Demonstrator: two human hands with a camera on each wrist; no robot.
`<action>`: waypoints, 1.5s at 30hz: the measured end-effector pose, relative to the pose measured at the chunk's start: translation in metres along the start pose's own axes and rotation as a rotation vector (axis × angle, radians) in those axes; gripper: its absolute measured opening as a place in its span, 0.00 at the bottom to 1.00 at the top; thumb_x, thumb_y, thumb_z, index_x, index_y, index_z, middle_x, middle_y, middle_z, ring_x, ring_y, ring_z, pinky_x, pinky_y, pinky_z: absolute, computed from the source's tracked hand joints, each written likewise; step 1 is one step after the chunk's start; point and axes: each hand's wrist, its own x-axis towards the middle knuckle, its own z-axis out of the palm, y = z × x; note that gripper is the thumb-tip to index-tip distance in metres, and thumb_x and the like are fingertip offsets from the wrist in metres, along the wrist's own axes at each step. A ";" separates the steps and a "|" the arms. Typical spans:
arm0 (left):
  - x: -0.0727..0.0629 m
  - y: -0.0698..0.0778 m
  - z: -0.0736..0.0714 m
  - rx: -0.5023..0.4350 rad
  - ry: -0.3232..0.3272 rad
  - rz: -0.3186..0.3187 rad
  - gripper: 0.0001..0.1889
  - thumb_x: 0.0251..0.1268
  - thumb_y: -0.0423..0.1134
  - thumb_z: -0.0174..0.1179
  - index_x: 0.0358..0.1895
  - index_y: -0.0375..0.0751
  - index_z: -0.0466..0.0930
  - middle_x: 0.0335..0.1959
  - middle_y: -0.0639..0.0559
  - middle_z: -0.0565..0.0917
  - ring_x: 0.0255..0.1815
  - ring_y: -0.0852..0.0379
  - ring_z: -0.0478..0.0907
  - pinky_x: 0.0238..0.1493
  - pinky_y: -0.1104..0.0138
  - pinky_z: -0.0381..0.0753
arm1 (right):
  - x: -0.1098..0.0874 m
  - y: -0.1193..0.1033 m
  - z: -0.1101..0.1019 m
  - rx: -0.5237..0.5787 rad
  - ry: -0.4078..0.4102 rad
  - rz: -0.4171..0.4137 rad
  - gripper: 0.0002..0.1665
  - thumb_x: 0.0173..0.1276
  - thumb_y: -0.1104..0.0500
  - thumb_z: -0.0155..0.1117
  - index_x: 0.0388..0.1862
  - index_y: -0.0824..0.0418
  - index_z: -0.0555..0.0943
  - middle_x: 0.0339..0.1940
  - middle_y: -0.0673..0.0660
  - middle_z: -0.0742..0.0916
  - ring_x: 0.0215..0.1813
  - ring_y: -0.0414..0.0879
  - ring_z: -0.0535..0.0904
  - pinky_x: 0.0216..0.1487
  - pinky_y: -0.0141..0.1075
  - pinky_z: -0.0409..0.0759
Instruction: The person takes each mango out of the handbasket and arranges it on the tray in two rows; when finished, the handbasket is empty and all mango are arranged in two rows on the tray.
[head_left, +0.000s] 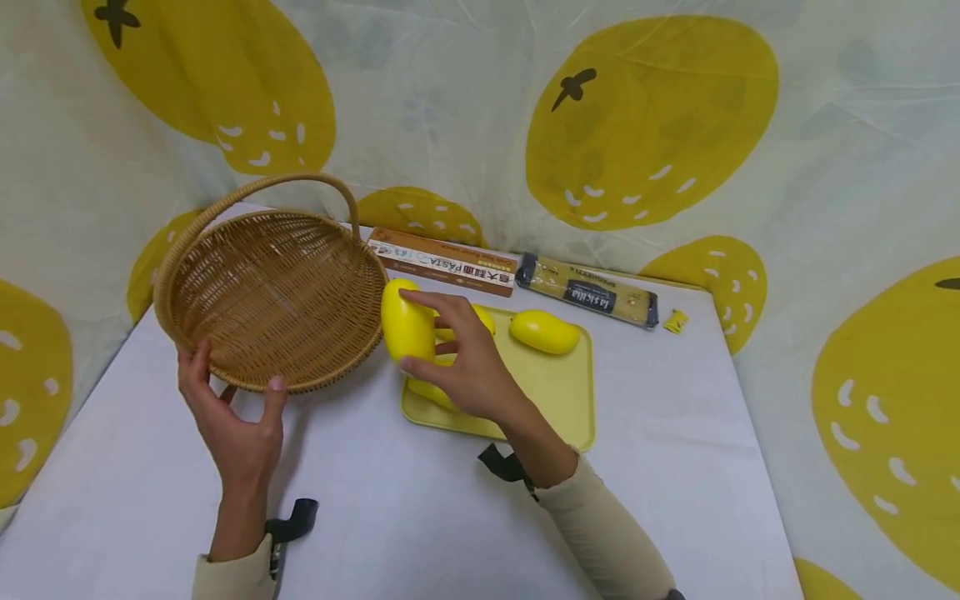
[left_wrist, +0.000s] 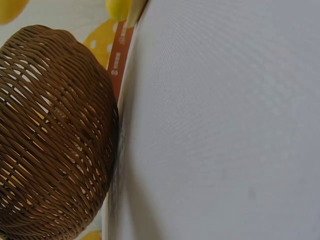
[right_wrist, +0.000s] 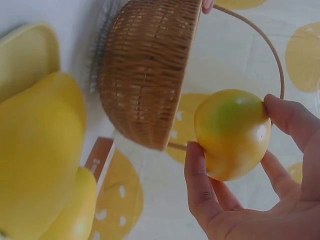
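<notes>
A yellow mango (head_left: 407, 323) is pinched between the thumb and fingers of my right hand (head_left: 471, 364), raised over the left side of the yellow tray (head_left: 551, 392). The right wrist view shows the same mango (right_wrist: 232, 134) with a greenish patch, apart from the basket's rim. My left hand (head_left: 238, 425) grips the near rim of a brown wicker basket (head_left: 277, 292), which tilts toward me with its inside bare. Another mango (head_left: 545, 332) lies at the tray's far right. More mangoes (head_left: 432, 393) sit on the tray's left part, partly hidden by my right hand.
Behind the tray lies a brown and white pasta box (head_left: 442, 262). A spaghetti packet (head_left: 588, 292) lies to its right, then a small yellow wrapped piece (head_left: 676, 322). A curtain (head_left: 450, 100) with large yellow fruit prints hangs behind the white table (head_left: 675, 483).
</notes>
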 end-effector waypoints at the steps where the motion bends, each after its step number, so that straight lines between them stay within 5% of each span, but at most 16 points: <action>1: 0.000 0.000 0.000 -0.002 0.001 -0.001 0.44 0.59 0.38 0.65 0.82 0.48 0.60 0.88 0.46 0.53 0.85 0.51 0.58 0.65 0.68 0.67 | -0.002 0.001 -0.003 -0.002 0.007 0.005 0.45 0.67 0.57 0.78 0.77 0.29 0.71 0.72 0.49 0.74 0.66 0.52 0.77 0.59 0.46 0.85; 4: 0.001 -0.001 0.001 -0.009 0.005 0.000 0.44 0.59 0.37 0.66 0.82 0.46 0.61 0.88 0.45 0.53 0.84 0.49 0.59 0.65 0.69 0.67 | -0.007 0.007 -0.010 0.007 0.027 0.027 0.45 0.67 0.57 0.78 0.77 0.27 0.71 0.72 0.48 0.74 0.67 0.54 0.77 0.60 0.49 0.85; 10: 0.005 -0.032 -0.003 -0.003 0.008 -0.015 0.44 0.61 0.40 0.67 0.82 0.47 0.60 0.87 0.52 0.55 0.82 0.43 0.62 0.64 0.69 0.69 | -0.014 0.018 -0.024 0.014 0.067 0.067 0.45 0.67 0.56 0.79 0.76 0.25 0.71 0.74 0.47 0.73 0.68 0.56 0.76 0.64 0.58 0.82; 17: 0.009 -0.044 -0.006 -0.027 0.005 -0.031 0.44 0.62 0.41 0.68 0.82 0.50 0.59 0.87 0.55 0.57 0.80 0.44 0.63 0.65 0.67 0.69 | -0.021 0.027 -0.037 0.001 0.107 0.131 0.45 0.67 0.55 0.79 0.75 0.23 0.71 0.77 0.46 0.72 0.69 0.55 0.75 0.65 0.56 0.83; 31: 0.008 -0.002 -0.003 -0.038 0.015 -0.043 0.41 0.64 0.39 0.64 0.81 0.41 0.60 0.86 0.46 0.59 0.79 0.39 0.63 0.65 0.67 0.68 | -0.051 0.049 -0.064 -0.019 0.147 0.186 0.45 0.67 0.57 0.78 0.76 0.27 0.72 0.78 0.48 0.72 0.71 0.59 0.75 0.65 0.55 0.82; 40: 0.010 -0.041 -0.005 -0.011 0.005 -0.038 0.44 0.63 0.41 0.67 0.82 0.49 0.58 0.87 0.53 0.57 0.81 0.44 0.62 0.66 0.66 0.68 | -0.076 0.072 -0.080 -0.077 0.154 0.244 0.45 0.66 0.58 0.79 0.76 0.26 0.72 0.79 0.47 0.73 0.69 0.58 0.75 0.65 0.58 0.80; 45: 0.010 -0.047 -0.007 -0.006 0.000 -0.028 0.44 0.63 0.42 0.67 0.83 0.51 0.59 0.86 0.55 0.57 0.81 0.44 0.63 0.65 0.67 0.68 | -0.085 0.080 -0.088 -0.122 0.150 0.259 0.46 0.66 0.60 0.79 0.76 0.28 0.72 0.79 0.47 0.74 0.68 0.59 0.76 0.65 0.58 0.80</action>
